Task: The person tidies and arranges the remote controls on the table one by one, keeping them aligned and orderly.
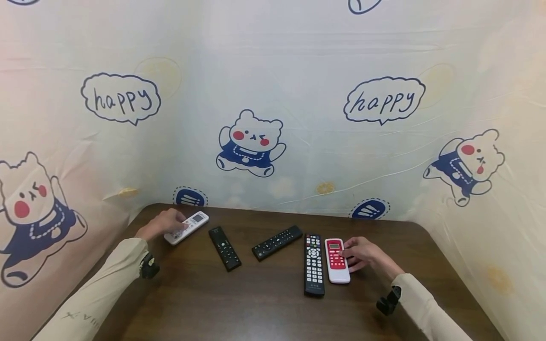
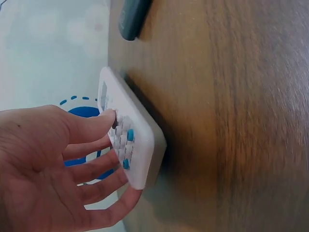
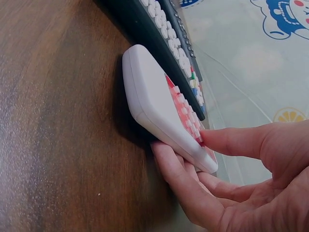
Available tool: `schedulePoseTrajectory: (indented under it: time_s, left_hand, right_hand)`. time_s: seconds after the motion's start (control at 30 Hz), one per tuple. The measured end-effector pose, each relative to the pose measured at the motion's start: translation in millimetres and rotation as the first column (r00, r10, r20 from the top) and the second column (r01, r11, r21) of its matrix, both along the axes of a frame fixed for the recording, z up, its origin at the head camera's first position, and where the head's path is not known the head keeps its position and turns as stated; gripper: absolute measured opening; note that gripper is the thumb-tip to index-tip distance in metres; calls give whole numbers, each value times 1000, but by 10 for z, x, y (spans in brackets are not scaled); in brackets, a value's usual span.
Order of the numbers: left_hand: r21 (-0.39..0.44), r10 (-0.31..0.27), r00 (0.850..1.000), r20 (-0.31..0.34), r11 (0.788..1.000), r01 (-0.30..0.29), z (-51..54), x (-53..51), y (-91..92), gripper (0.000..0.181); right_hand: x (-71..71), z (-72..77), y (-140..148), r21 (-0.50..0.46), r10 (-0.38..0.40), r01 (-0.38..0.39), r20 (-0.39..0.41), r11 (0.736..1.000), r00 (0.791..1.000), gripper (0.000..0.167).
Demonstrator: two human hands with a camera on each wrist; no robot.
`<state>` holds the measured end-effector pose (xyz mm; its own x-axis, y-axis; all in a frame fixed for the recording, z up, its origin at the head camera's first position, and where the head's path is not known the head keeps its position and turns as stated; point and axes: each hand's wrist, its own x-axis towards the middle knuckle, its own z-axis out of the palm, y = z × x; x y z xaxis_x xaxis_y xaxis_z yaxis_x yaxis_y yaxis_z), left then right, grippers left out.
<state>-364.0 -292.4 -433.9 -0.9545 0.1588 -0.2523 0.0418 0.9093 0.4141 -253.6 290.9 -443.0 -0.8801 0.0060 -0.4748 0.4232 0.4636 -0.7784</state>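
At the table's far left, my left hand (image 1: 168,221) holds a white remote control (image 1: 197,219) by its edge. In the left wrist view, the thumb presses its button face and the fingers curl at its far side. My right hand (image 1: 362,252) grips a red-and-white remote control (image 1: 339,274) on the right. The right wrist view shows the thumb on its red face (image 3: 186,113) and fingertips at its lower side. Close to its left lies a long black remote with white buttons (image 1: 314,265).
Two smaller black remotes lie between the hands, one black remote (image 1: 224,248) slanting near the white one and another black remote (image 1: 277,242) toward the middle. The brown wooden table (image 1: 239,312) meets a printed cloth (image 1: 298,156) at the back and sides.
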Motion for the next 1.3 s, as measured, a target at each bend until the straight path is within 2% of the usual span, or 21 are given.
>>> schedulePoseTrajectory:
  time_s: [0.13, 0.23, 0.37, 0.47, 0.6, 0.7, 0.77, 0.93, 1.03, 1.1, 1.3]
  left_hand:
    - [-42, -11, 999, -44, 999, 9, 58, 38, 46, 47]
    - [-44, -16, 995, -100, 999, 12, 75, 60, 119, 46]
    - [-29, -44, 977, -208, 999, 38, 53, 44, 264, 41]
    - [-47, -80, 950, -303, 997, 69, 27, -16, 380, 38]
    - [-67, -103, 912, -397, 994, 83, 0, -67, 512, 34]
    - [-69, -113, 891, -440, 993, 91, -19, -37, 591, 31]
    - [-94, -141, 874, -465, 990, 109, -29, 2, 650, 30]
    - [-169, -197, 816, -543, 978, 123, -44, 78, 798, 25]
    - [-176, -182, 788, -589, 980, 95, -39, 85, 887, 22]
    - [-171, -177, 783, -596, 981, 92, -42, 90, 943, 23]
    - [-133, -194, 813, -549, 981, 144, -60, 161, 1098, 27]
  right_hand:
    - [-3, -9, 4, 1, -8, 8, -1, 1000, 1000, 42]
    - [-3, -8, 1, 1, -7, 7, -2, 1000, 1000, 41]
    - [-15, 1, 1, 3, -5, 5, 1, 1000, 1000, 40]
    - [-26, 20, 5, 6, -7, 7, 3, 1000, 1000, 41]
    - [-24, 36, 1, 14, -15, 15, -4, 1000, 1000, 40]
    - [-10, 30, -15, 20, -13, 13, -13, 1000, 1000, 40]
    - [1, 20, -28, 25, -10, 10, -17, 1000, 1000, 38]
    - [-3, 8, -66, 45, -8, 9, -25, 999, 1000, 34]
    - [-22, 32, -82, 53, -5, 7, -34, 999, 999, 33]
    - [-31, 47, -88, 60, -4, 6, -28, 998, 1000, 33]
    - [-15, 42, -89, 66, 5, -5, 5, 998, 1000, 32]
